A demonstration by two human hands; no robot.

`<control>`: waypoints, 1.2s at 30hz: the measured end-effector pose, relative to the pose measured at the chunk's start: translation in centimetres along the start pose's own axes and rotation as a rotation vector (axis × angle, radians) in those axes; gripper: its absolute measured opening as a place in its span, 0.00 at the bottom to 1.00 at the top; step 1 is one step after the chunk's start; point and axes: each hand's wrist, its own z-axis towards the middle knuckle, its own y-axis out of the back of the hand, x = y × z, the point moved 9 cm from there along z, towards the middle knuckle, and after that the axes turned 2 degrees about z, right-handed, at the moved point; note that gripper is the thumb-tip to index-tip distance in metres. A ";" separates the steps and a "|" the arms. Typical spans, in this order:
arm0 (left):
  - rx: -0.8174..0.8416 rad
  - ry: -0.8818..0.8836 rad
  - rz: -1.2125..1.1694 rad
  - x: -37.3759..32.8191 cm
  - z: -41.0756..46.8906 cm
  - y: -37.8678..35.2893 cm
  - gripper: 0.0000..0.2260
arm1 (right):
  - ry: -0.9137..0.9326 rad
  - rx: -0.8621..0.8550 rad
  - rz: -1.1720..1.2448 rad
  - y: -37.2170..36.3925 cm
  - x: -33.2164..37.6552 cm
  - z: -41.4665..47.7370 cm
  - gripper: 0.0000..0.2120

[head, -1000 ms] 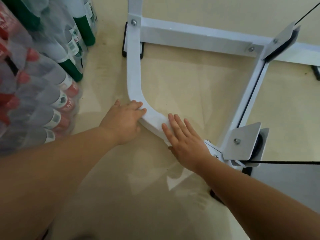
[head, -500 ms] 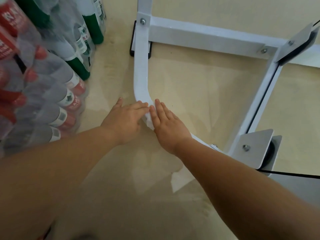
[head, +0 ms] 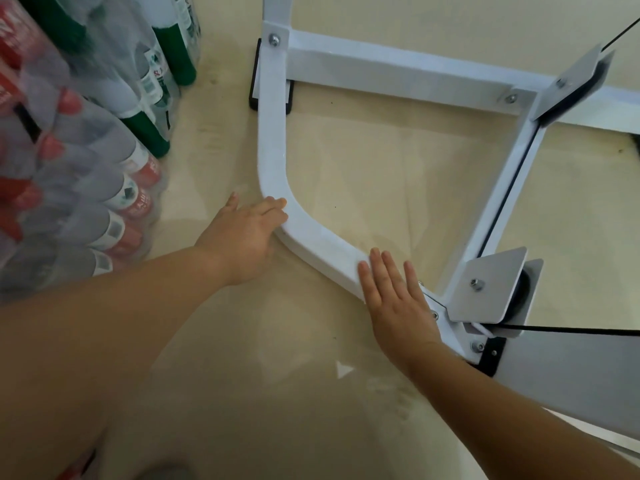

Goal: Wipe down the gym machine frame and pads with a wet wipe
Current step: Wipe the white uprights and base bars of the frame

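The white gym machine frame lies low on the floor, its curved bar bending toward the lower right. My left hand rests at the bend, fingertips laid on the bar's top and thumb spread toward the floor. My right hand presses flat on the bar's lower stretch, fingers straight, just before the bolted joint. No wet wipe shows; whether one lies under my right palm I cannot tell. No pads are in view.
Shrink-wrapped packs of bottles with red and green labels crowd the left side. Grey pulley plates and a black cable sit right of my right hand. A cross bar runs behind. Beige floor lies inside the frame.
My right hand slid from beside my left hand at the bend down the bar toward the lower right. My left hand stayed at the bend.
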 end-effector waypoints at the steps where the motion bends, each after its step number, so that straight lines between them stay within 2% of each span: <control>1: -0.013 0.008 -0.079 0.3 0.0 0.0 0.27 | -0.007 0.001 0.008 0.1 0.5 1.1 0.33; 4: -0.117 0.133 -0.448 2.0 0.0 0.6 0.24 | 0.000 -0.011 0.059 1.0 2.7 5.1 0.35; 6: -0.202 0.252 -0.579 3.4 -0.1 1.0 0.23 | 0.004 0.061 0.087 1.3 4.0 7.3 0.37; 9: -0.212 0.300 -0.612 4.4 0.1 1.0 0.25 | 0.032 0.125 0.096 2.0 4.9 9.2 0.40; 13: -0.141 0.205 -0.561 4.4 0.5 -0.2 0.29 | 0.162 0.101 0.079 2.3 5.3 8.4 0.46; 17: -0.147 0.171 -0.560 5.0 0.3 -0.8 0.32 | 0.251 0.049 0.059 2.0 4.8 5.4 0.40; 21: -0.221 0.183 -0.615 4.8 0.1 -1.2 0.30 | 0.355 0.022 0.021 1.9 4.5 4.4 0.34; 25: -0.248 0.165 -0.664 5.1 0.4 -1.2 0.28 | 0.410 -0.014 0.003 2.2 5.6 7.3 0.30; 29: -0.233 0.141 -0.739 5.0 0.3 -1.4 0.27 | 0.376 0.009 0.042 2.7 7.0 11.9 0.32; 31: -0.225 0.227 -0.853 5.5 0.6 -1.2 0.27 | 0.359 0.040 0.052 3.0 7.5 14.2 0.33; 34: -0.249 0.497 -1.224 6.7 0.7 -0.4 0.24 | 0.394 0.074 0.026 3.2 8.2 15.4 0.35; 36: -0.223 0.550 -1.319 6.6 0.8 -0.6 0.23 | 0.480 0.058 -0.026 3.2 8.6 14.3 0.32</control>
